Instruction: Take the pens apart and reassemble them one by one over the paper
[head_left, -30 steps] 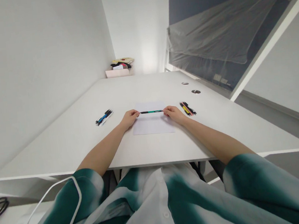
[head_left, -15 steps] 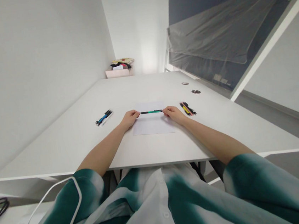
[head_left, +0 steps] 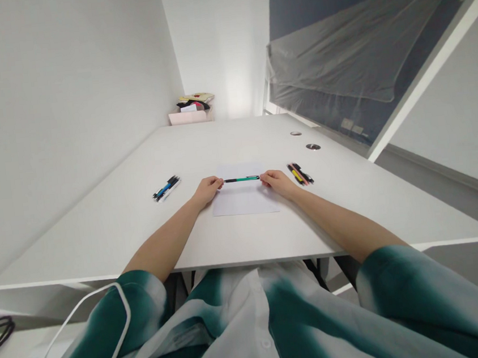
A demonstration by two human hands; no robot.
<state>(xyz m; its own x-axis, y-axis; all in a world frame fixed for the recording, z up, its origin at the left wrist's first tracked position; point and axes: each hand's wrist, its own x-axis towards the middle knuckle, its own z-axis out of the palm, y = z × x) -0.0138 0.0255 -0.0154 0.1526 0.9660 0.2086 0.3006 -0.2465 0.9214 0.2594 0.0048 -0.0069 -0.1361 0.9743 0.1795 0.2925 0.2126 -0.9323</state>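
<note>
A green and black pen [head_left: 241,179] is held level, crosswise, just above a white sheet of paper [head_left: 245,201] on the white table [head_left: 99,233]. My left hand [head_left: 207,189] pinches the pen's left end with closed fingers. My right hand [head_left: 277,181] pinches the right end the same way. Both wrists rest on or near the paper's side edges.
A small bunch of blue and black pens [head_left: 166,188] lies to the left of my hands. Another bunch with yellow, pink and black pens [head_left: 300,173] lies to the right. Two round cable holes [head_left: 313,146] sit further back right. A pink box [head_left: 190,114] with clutter stands at the far end.
</note>
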